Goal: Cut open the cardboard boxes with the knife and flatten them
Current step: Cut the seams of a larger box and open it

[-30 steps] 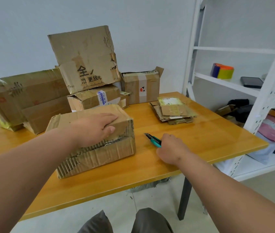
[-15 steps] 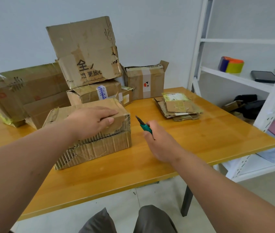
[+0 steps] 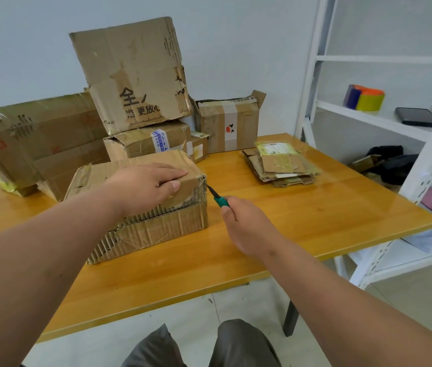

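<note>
Knife is up off the table now and right at the box: a second ago it was lying on the wood under my right hand, half a second ago it was lifted and in the air, and now its dark tip sits at the top right corner of the nearest box, touching or just short of the taped edge, I can't tell which. I've got the green handle gripped with fingers curled round it, thumb along the top. My left hand hasn't shifted in all that time, lying flat on the box lid, fingers straight and close together, thumb over the front edge, pressing the box down onto the table.

What that means, as I read it: pickup is done, and the cut on this first box is about to start. The tape along that corner looks like the place to enter. My left fingertips are close to where the blade points, so I'd call that the risk here.

Plenty left to do: the pile of boxes at the back stands uncut against the wall, while a small stack of flattened cardboard lies to the right, well apart from the box in hand.
</note>
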